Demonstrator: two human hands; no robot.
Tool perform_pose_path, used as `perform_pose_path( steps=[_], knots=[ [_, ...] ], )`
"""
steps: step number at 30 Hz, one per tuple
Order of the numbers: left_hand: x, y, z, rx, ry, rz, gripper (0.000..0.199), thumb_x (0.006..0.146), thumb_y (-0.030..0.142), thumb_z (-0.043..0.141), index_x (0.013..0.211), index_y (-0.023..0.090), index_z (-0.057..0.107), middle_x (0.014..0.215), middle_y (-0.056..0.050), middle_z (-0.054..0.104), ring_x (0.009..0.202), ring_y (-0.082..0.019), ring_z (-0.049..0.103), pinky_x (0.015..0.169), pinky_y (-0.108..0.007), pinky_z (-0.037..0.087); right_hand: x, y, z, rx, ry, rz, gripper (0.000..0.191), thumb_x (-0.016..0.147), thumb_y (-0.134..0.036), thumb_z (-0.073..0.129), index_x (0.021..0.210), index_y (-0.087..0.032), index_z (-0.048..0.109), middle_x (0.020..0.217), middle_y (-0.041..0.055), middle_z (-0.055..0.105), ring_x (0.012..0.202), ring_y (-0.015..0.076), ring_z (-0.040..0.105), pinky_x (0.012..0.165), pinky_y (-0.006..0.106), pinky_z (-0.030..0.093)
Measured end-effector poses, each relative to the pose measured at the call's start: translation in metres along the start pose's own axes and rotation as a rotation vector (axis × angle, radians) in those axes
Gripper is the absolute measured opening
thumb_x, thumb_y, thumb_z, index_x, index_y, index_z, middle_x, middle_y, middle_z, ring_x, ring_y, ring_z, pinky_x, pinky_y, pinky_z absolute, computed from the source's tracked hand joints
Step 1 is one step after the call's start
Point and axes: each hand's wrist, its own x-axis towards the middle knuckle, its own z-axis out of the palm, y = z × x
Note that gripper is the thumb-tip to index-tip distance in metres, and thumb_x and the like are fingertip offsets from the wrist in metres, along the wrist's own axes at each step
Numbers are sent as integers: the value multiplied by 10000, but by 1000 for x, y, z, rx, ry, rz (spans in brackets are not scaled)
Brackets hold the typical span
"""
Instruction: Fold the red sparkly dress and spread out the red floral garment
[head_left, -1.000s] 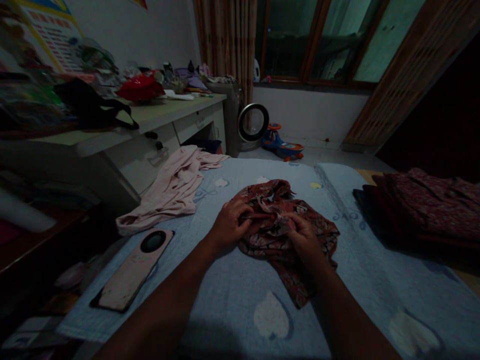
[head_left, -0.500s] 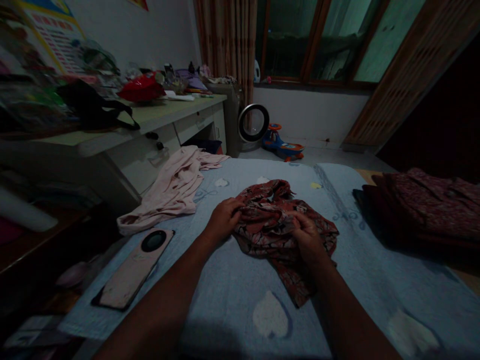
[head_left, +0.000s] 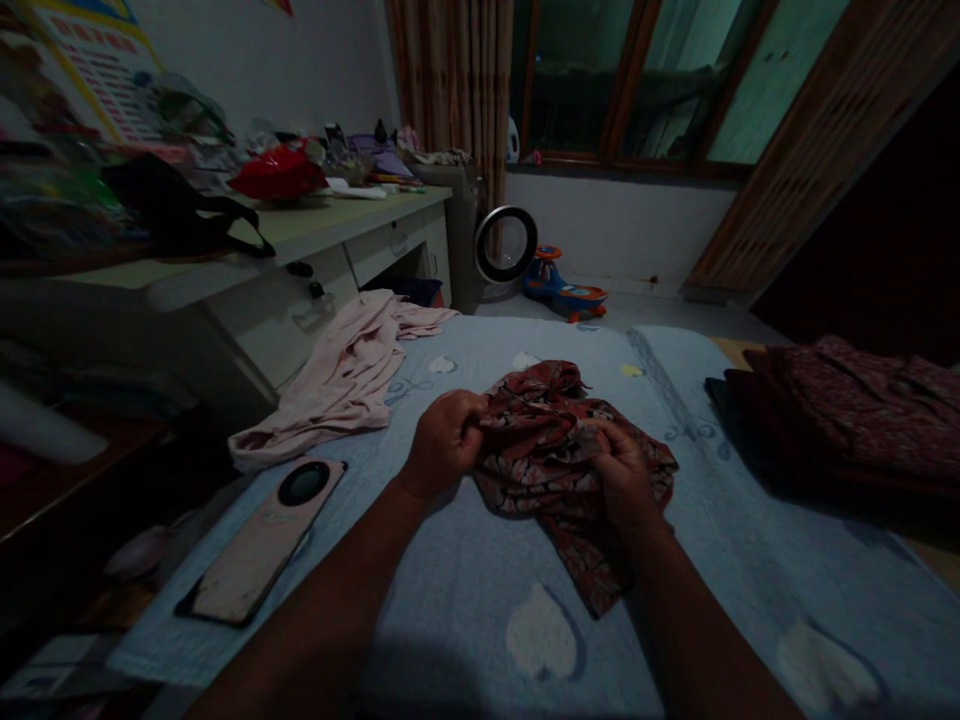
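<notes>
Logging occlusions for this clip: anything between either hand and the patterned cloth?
Nothing visible. The left hand and right hand both grip the cloth directly. The phone and pink garment lie off to the left, the clothes stack off to the right; none comes between.

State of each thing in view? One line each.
Red patterned garment, bunched, unfolded
Left hand, gripping that garment
Right hand, gripping that garment
Pink garment, rumpled
Phone, face down
Clothes stack, folded
Round appliance door, open
Ride-on toy, upright
Bedsheet, spread
</notes>
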Motion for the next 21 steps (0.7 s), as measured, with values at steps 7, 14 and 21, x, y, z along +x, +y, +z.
perform_pose_path(
  steps=[7, 14, 21],
  knots=[
    [4, -8, 4, 126, -206, -94, 348, 672, 65, 512, 978, 213, 588, 898, -41, 614, 876, -225, 581, 790, -348, 466, 1, -12, 1, 49, 23, 56, 213, 740, -311, 623, 927, -246, 702, 867, 4, 715, 826, 213, 653, 746, 316, 533],
    [8, -5, 2, 129, -131, -130, 196, 597, 48, 515, 698, 211, 475, 849, -48, 559, 889, -242, 539, 791, -371, 419, 1, -14, 4, 100, 13, 88, 252, 661, -250, 611, 896, -246, 701, 858, 4, 722, 810, 221, 656, 718, 320, 537],
    [6, 2, 1, -160, -182, -173, 165, 717, 80, 521, 816, 213, 513, 837, 0, 559, 779, -164, 542, 700, -275, 419, 1, -11, 1, 86, 1, 76, 275, 683, -251, 583, 933, -250, 697, 879, 1, 726, 850, 228, 661, 751, 332, 540]
  ],
)
